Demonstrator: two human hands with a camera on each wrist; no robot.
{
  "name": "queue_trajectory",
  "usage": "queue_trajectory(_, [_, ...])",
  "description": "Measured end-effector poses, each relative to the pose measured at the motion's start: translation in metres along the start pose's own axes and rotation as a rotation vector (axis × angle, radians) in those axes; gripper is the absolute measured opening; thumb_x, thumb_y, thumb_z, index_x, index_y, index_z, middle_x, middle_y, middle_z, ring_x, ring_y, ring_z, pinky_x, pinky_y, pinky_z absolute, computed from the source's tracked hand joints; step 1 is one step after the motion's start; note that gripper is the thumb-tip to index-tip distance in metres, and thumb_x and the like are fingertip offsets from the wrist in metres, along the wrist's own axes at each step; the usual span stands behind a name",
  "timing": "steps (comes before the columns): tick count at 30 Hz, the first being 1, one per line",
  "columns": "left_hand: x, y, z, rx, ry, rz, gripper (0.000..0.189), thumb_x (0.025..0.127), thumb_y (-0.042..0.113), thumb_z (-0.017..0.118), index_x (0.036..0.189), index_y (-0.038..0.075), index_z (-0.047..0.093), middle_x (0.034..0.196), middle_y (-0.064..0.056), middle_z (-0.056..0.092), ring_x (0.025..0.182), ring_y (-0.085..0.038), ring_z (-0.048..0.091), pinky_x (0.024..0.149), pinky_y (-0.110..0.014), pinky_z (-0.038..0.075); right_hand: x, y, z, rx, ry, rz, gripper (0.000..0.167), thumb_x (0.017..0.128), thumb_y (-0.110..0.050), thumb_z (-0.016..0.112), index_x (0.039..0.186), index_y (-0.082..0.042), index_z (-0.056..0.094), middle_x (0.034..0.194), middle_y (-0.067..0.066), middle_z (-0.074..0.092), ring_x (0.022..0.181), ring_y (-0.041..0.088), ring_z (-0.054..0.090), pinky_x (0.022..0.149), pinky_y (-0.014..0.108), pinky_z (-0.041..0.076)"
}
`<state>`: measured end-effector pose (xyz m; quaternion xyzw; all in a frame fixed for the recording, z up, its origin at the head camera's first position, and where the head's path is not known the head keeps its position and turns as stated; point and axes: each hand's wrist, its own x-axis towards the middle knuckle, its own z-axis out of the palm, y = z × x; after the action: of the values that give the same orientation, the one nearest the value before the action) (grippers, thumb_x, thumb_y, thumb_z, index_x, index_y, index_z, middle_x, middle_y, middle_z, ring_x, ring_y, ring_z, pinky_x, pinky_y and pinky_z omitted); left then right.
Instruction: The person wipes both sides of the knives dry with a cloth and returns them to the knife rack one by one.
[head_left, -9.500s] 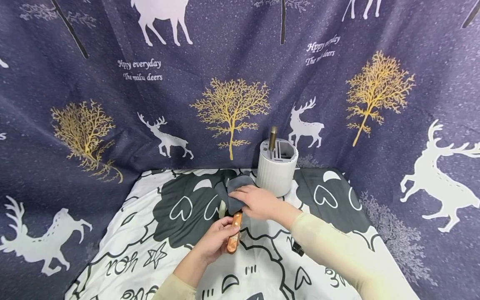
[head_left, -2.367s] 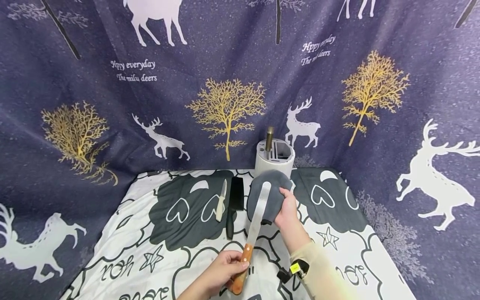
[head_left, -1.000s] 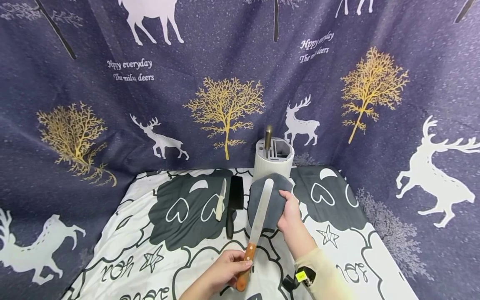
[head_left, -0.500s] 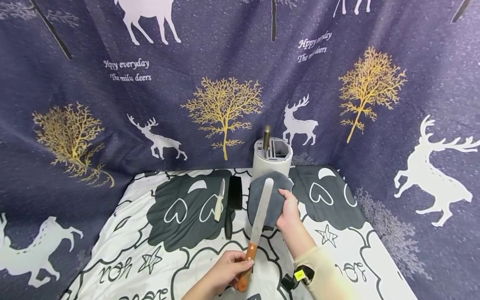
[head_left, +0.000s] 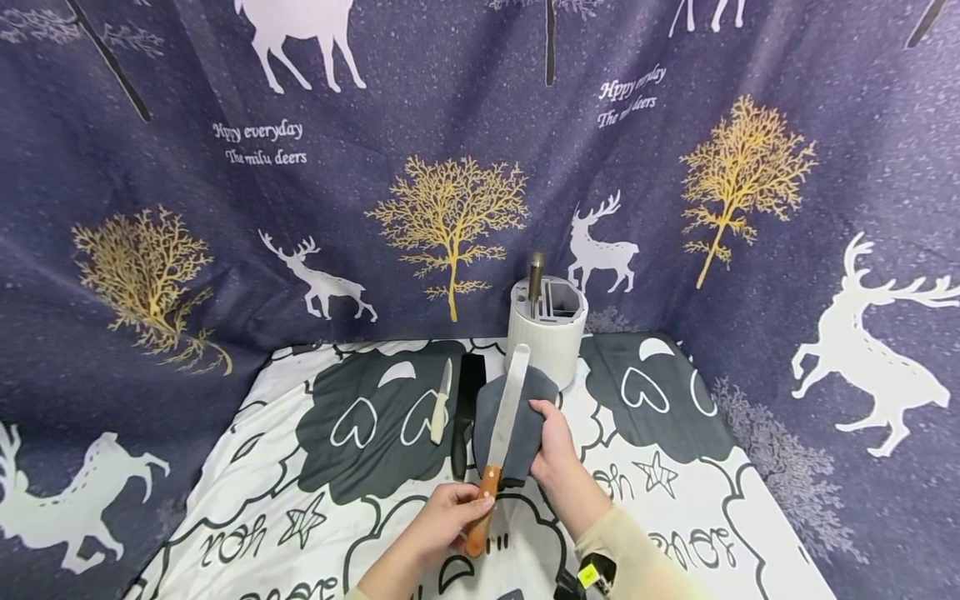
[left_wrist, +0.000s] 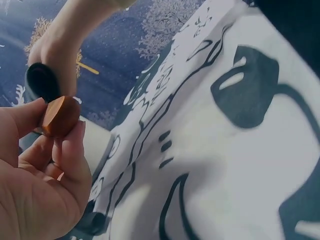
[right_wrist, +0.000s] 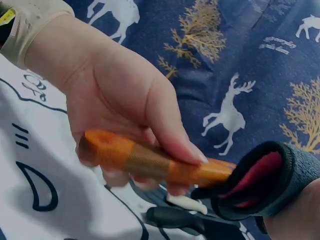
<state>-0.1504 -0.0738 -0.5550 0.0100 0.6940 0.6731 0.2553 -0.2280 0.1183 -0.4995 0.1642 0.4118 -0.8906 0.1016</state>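
Observation:
In the head view my left hand [head_left: 450, 512] grips the wooden handle [head_left: 490, 482] of a long, round-tipped knife. Its shiny blade [head_left: 510, 408] points up and away. Behind that blade, my right hand [head_left: 553, 446] holds a dark grey cloth [head_left: 487, 412], thumb on its near face. The blade tip stands out past the cloth's far edge. A pinkish inner side of the folded cloth [right_wrist: 272, 175] shows in the right wrist view, with part of my right hand [right_wrist: 300, 215] under it. The handle's rounded end [left_wrist: 62, 116] sits in my left fingers in the left wrist view.
A white ribbed knife block [head_left: 546, 354] stands at the back, a metal-handled tool [head_left: 536, 279] upright in it. Left of the cloth lie a black cleaver [head_left: 471, 379] and a small cream-handled knife [head_left: 441, 408]. A patterned sheet [head_left: 315, 483] covers the surface; a deer-print curtain [head_left: 337, 208] hangs behind.
9.5 seconds ago the cloth covered the blade from above; later it moved behind it. Since half a second ago, both hands, knife and cloth shifted left, and the tip has emerged past the cloth.

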Motion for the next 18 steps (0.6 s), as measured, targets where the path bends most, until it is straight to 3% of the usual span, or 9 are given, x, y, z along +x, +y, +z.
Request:
queue_trajectory(9, [-0.005,0.001,-0.02,0.053,-0.009,0.082,0.041,0.1,0.023,0.067,0.119,-0.013,0.065,0.084,0.002,0.064,0.065,-0.01,0.06,0.047,-0.024,0.051,-0.003,-0.013,-0.015,-0.032,0.0,0.02,0.019,0.105,-0.023,0.046,0.123,-0.017,0.047,0.093,-0.007,0.07,0.085,0.008,0.07,0.079,0.026,0.058])
queue_trajectory(11, [-0.007,0.003,-0.023,0.048,-0.017,0.098,0.042,0.1,0.022,0.067,0.122,-0.013,0.064,0.089,0.0,0.065,0.072,-0.01,0.06,0.053,-0.024,0.053,-0.006,-0.017,-0.018,-0.074,0.003,-0.007,0.024,0.105,-0.023,0.046,0.128,-0.018,0.047,0.1,-0.006,0.069,0.089,0.009,0.07,0.082,0.027,0.058])
queue_trajectory(14, [-0.006,0.006,-0.024,0.006,-0.013,0.097,0.046,0.101,0.023,0.066,0.129,-0.012,0.061,0.093,0.0,0.067,0.078,-0.009,0.061,0.06,-0.023,0.053,-0.014,-0.022,-0.019,-0.223,0.01,-0.109,0.041,0.104,-0.021,0.047,0.145,-0.019,0.044,0.124,0.0,0.064,0.106,0.011,0.066,0.091,0.027,0.055])
queue_trajectory(18, [-0.003,0.011,-0.022,-0.08,0.031,0.077,0.049,0.101,0.024,0.065,0.136,-0.01,0.057,0.087,0.003,0.068,0.071,-0.007,0.062,0.055,-0.022,0.052,-0.027,-0.024,-0.015,-0.651,0.031,-0.411,0.051,0.1,-0.017,0.054,0.151,-0.018,0.047,0.141,0.011,0.058,0.119,0.023,0.06,0.1,0.035,0.049])
